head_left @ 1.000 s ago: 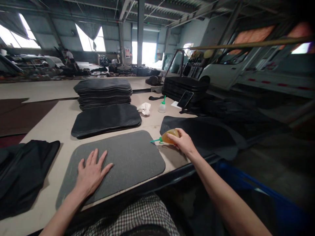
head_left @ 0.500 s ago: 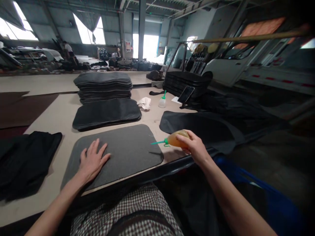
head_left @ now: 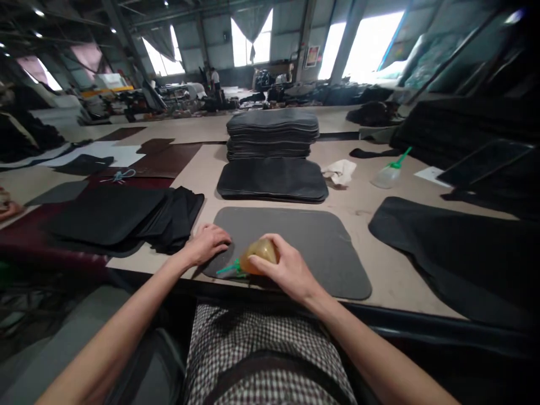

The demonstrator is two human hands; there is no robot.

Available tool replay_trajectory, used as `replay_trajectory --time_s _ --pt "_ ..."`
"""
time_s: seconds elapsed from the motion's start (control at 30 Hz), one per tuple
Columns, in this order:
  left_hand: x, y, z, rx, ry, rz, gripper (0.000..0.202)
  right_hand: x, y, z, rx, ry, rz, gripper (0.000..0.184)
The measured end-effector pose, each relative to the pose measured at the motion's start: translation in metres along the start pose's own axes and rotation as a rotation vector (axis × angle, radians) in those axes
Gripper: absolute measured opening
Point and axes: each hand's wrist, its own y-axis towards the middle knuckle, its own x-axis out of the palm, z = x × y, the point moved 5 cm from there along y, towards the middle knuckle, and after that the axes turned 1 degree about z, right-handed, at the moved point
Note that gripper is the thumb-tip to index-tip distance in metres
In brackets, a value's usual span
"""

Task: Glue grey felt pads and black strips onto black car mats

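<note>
A grey rounded panel (head_left: 304, 242) lies flat on the table in front of me. My right hand (head_left: 284, 264) is wrapped round a squeeze bottle (head_left: 258, 254) of amber liquid, probably glue. Its thin green nozzle points left, low over the panel's near left corner. At the panel's left edge rests my left hand (head_left: 208, 244), holding nothing, its fingers bent a little on the surface. Whether the nozzle tip touches the panel I cannot tell. Behind the panel are a low pile of black panels (head_left: 272, 179) and a taller stack (head_left: 272, 132).
Black cut pieces (head_left: 109, 214) overlap on the left. Toward the right are a crumpled white cloth (head_left: 340, 171), a second bottle (head_left: 388, 175) with a green nozzle, a phone (head_left: 485, 160) and a large black sheet (head_left: 455, 247). Another person's hand (head_left: 10, 209) shows at the far left.
The view has turned left. My right hand has carried the bottle from the panel's right side to its near left corner. My left hand has slid to the left edge.
</note>
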Motion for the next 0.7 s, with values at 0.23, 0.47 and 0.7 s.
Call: replay_trajectory --time_s 0.23,0.47,0.7 --pt "0.004 -0.004 0.0 0.0 0.032 0.011 0.02 0.035 0.01 -0.012 -0.126 -0.148 0.031 0.033" --pt "0.003 -0.004 0.001 0.011 0.024 0.013 0.02 -0.021 -0.004 0.01 -0.059 -0.207 0.05 0.034" --pt "0.009 -0.003 -0.007 0.001 -0.022 0.02 0.023 -0.096 -0.037 0.054 0.183 -0.224 0.063 0.049"
